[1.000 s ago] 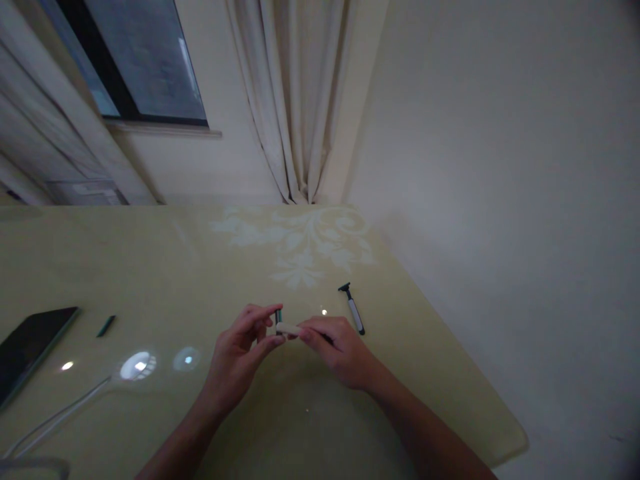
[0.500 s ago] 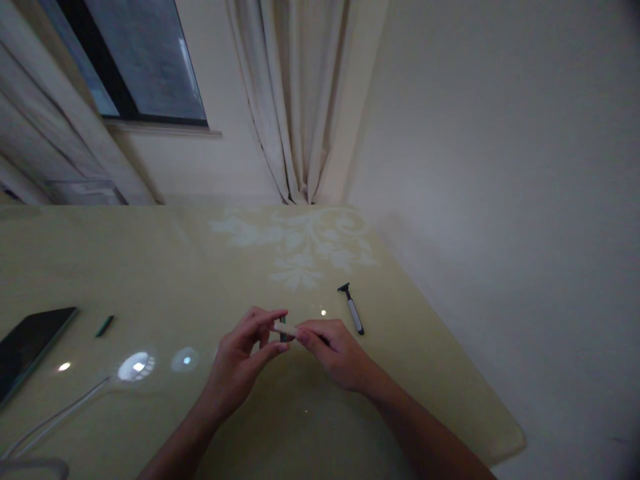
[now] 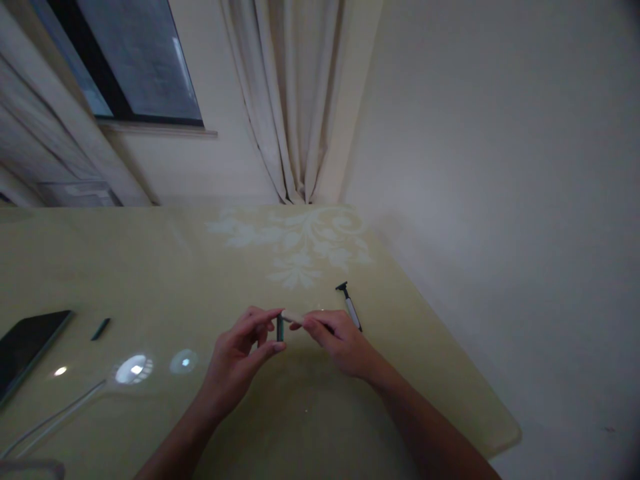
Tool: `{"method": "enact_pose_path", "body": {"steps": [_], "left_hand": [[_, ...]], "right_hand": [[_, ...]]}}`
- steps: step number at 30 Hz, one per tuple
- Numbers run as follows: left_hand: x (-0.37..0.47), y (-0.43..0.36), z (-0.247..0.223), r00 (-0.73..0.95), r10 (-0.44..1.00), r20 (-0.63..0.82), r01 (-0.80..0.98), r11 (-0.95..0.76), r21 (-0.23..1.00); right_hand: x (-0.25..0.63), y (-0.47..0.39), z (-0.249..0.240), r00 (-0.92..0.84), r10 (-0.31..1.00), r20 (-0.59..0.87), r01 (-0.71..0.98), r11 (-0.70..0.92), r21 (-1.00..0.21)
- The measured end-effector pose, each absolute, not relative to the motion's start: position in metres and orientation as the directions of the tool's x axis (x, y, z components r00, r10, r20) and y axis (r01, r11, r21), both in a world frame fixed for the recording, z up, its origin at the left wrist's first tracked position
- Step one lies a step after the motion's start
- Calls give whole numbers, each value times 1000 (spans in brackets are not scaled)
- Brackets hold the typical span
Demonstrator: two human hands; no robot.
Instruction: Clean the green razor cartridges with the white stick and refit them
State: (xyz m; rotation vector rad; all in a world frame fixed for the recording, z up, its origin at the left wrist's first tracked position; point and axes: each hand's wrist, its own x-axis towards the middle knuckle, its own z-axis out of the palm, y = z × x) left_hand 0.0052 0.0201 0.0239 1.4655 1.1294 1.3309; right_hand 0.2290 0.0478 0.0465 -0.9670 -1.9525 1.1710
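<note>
My left hand pinches a small dark razor cartridge upright by its two ends, between the thumb below and a finger above. My right hand is closed around a slim pale stick, whose blunt tip meets or nearly meets the cartridge's upper end. The rest of the stick is hidden in the fingers, so I cannot make out its exact kind. Just beyond my right hand lies a razor with a grey and black handle, its head pointing away; the hand partly covers its near end.
At the left, a dark tablet-like device lies on the glossy table. Near it are a small dark green bar and a white cable. A wall runs along the right edge; curtains hang behind.
The stick's tip has moved up from the cartridge's middle to its upper end, with my right hand slightly higher. My left hand keeps its pinch. The view has shifted slightly.
</note>
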Motion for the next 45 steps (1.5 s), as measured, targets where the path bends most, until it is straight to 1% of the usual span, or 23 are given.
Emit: {"method": "enact_pose_path", "body": {"steps": [4, 9, 14, 19, 23, 29, 34, 39, 45], "left_hand": [[5, 21, 23, 39, 970, 240, 98, -243, 965], [5, 21, 23, 39, 969, 242, 68, -245, 967], [6, 20, 25, 53, 969, 241, 82, -245, 966], [6, 19, 26, 66, 970, 236, 31, -238, 971], [5, 18, 24, 71, 972, 222, 24, -224, 974], [6, 17, 24, 86, 969, 230, -10, -230, 973], [7, 17, 25, 82, 969, 232, 66, -238, 969], [6, 18, 25, 78, 964, 255, 14, -257, 966], [5, 20, 23, 72, 972, 225, 51, -229, 972]], "right_hand": [[230, 48, 46, -556, 816, 159, 232, 336, -913], [230, 48, 46, -499, 851, 162, 245, 318, -916], [229, 46, 48, -557, 814, 164, 237, 345, -908], [230, 47, 48, -504, 846, 173, 254, 337, -907], [227, 44, 49, -560, 814, 156, 246, 343, -906], [228, 44, 50, -504, 847, 169, 234, 322, -917], [229, 45, 50, -549, 821, 158, 245, 339, -908], [232, 47, 48, -504, 844, 185, 243, 344, -907], [226, 43, 49, -563, 812, 156, 225, 332, -916]]}}
